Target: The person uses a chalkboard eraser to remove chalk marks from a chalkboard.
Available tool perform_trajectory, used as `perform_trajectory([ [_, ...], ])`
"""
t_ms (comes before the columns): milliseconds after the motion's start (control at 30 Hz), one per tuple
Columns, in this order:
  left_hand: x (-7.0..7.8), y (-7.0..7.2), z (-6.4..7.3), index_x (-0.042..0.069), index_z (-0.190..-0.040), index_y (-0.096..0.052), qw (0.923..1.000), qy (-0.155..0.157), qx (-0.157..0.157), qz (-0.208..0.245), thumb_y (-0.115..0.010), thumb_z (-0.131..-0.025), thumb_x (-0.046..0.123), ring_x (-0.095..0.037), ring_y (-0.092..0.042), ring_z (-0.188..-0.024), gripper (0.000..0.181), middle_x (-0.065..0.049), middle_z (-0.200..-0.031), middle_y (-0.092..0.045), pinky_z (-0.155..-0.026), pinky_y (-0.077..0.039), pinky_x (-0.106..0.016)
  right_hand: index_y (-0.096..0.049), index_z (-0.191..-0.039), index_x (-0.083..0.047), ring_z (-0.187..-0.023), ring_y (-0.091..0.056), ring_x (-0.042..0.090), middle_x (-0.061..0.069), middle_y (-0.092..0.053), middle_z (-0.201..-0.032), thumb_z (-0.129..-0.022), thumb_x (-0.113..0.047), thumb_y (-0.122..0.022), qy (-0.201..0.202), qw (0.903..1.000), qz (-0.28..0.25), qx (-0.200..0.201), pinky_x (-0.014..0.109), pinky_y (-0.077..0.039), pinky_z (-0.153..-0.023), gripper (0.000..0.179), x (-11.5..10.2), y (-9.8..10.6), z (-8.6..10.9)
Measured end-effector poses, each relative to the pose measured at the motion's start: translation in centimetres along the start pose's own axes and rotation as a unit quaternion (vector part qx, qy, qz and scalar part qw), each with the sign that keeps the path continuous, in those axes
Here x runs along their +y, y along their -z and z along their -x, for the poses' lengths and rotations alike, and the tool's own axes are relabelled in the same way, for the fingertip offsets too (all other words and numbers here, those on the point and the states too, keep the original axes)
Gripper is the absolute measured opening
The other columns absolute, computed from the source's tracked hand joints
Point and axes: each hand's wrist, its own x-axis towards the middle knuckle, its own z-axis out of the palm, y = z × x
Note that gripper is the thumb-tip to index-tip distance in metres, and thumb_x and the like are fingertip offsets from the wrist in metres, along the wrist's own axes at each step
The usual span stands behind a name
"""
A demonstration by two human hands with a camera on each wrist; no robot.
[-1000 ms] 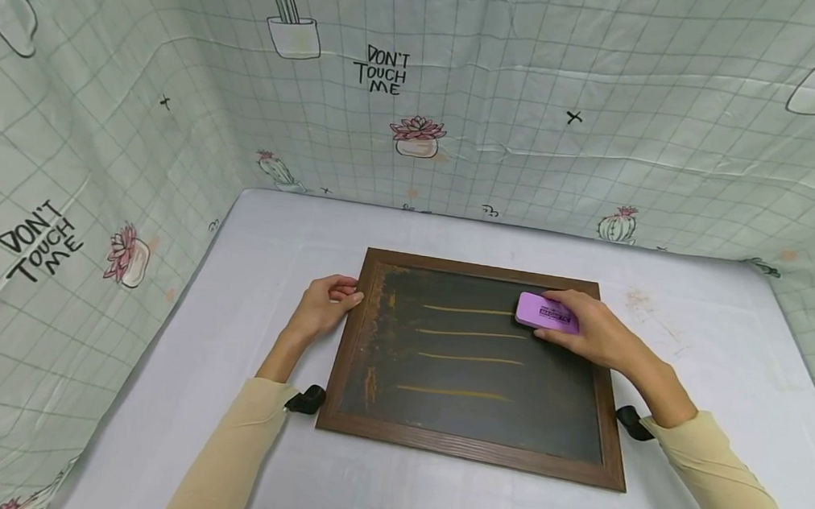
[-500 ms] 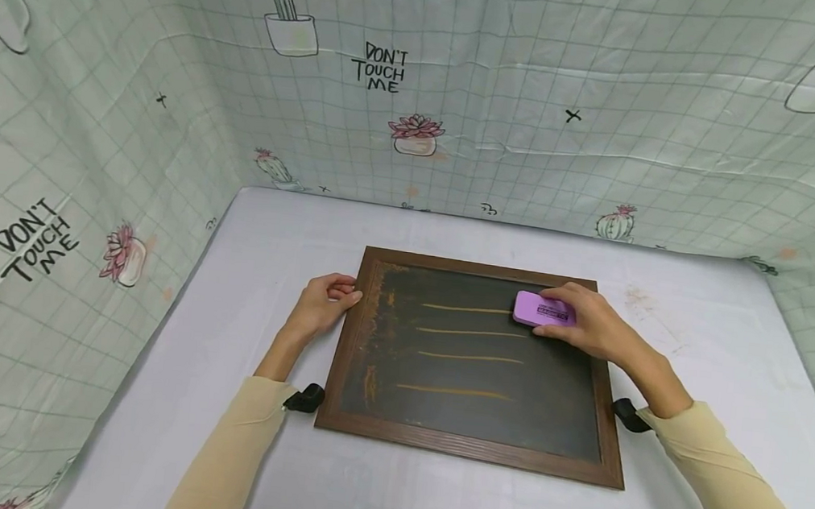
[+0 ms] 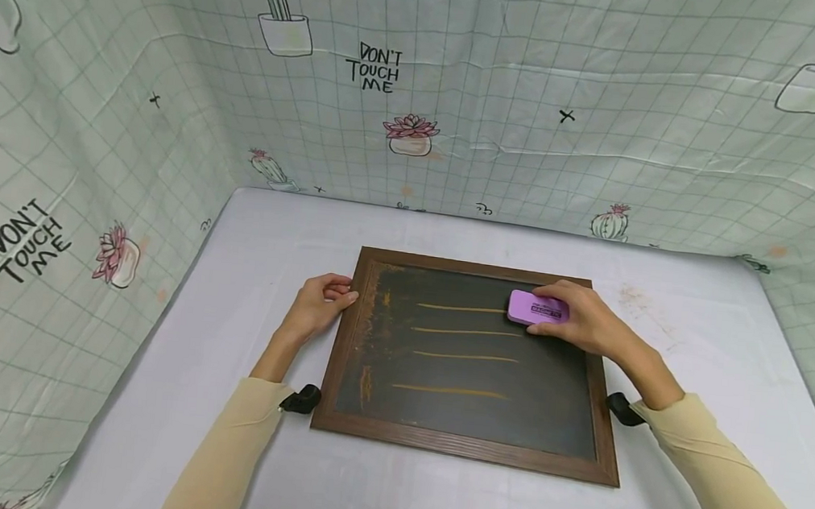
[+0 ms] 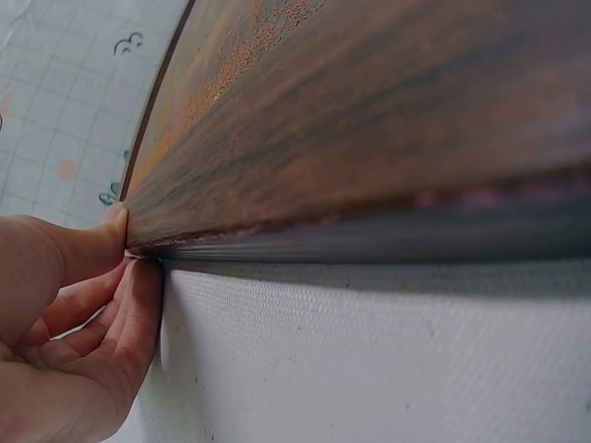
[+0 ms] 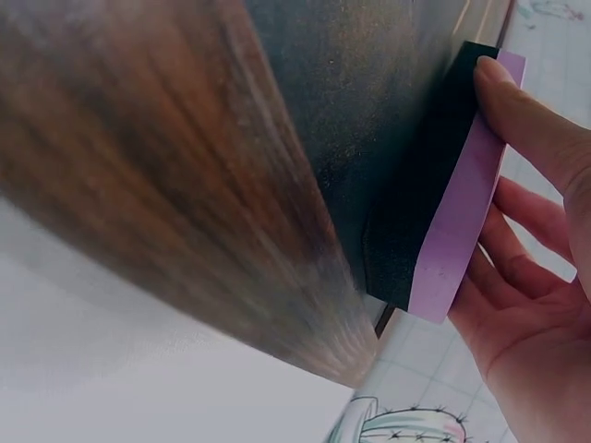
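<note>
While snug in right hand, eraser beside yellow streaks, frame in left hand, curtain beyond.

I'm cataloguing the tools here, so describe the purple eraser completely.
The purple eraser is a rounded-corner block with small black print on top and a thick, felt-like black layer beneath. It sits lengthwise left to right over the far right part of the chalkboard, black side down, at the visible right end of the topmost yellow line. The right hand grips it by its near and far sides. Whether it presses the chalkboard is unclear.
</note>
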Motion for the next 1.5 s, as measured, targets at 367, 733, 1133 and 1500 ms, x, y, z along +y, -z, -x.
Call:
perform_trajectory([
  [367,-0.1,0.0,-0.1,-0.010,-0.129,-0.062,1.0000,-0.002,0.002,0.003,-0.068,-0.100,0.011,-0.029,-0.061,-0.097,0.036,-0.020,-0.111,-0.065,-0.086,-0.048,-0.034,-0.068,-0.125,0.003,-0.091,-0.060,0.024,0.016,-0.070,-0.115,-0.080,-0.020,-0.091,0.003,1.0000,-0.005,-0.008,0.043,-0.049,-0.079,0.056,0.0,-0.1,-0.7],
  [733,-0.1,-0.1,-0.2,-0.011,-0.130,-0.062,1.0000,-0.005,0.000,0.003,-0.068,-0.101,0.010,-0.032,-0.062,-0.100,0.036,-0.022,-0.112,-0.065,-0.088,-0.048,-0.037,-0.069,-0.123,0.003,-0.096,-0.062,0.027,0.016,-0.070,-0.116,-0.081,-0.021,-0.091,-0.001,0.9997,-0.017,-0.016,0.046,-0.049,-0.084,0.053,-0.6,-0.1,-1.4],
  [1133,0.1,0.1,0.0,-0.011,-0.129,-0.062,1.0000,-0.007,-0.002,0.003,-0.068,-0.100,0.010,-0.033,-0.062,-0.100,0.036,-0.022,-0.112,-0.065,-0.089,-0.048,-0.039,-0.067,-0.126,0.006,-0.094,-0.062,0.027,0.019,-0.070,-0.119,-0.080,-0.018,-0.090,0.013,0.9991,-0.018,-0.035,0.045,-0.050,-0.081,0.057,-1.1,-0.8,-2.8],
  [1500,0.2,0.1,0.0,-0.010,-0.130,-0.062,1.0000,-0.009,0.000,0.002,-0.068,-0.100,0.010,-0.032,-0.062,-0.100,0.036,-0.023,-0.113,-0.065,-0.088,-0.048,-0.038,-0.066,-0.126,0.008,-0.097,-0.062,0.028,0.020,-0.069,-0.120,-0.081,-0.018,-0.090,0.030,0.9983,-0.028,-0.042,0.046,-0.050,-0.084,0.057,-1.6,-1.4,-3.8],
])
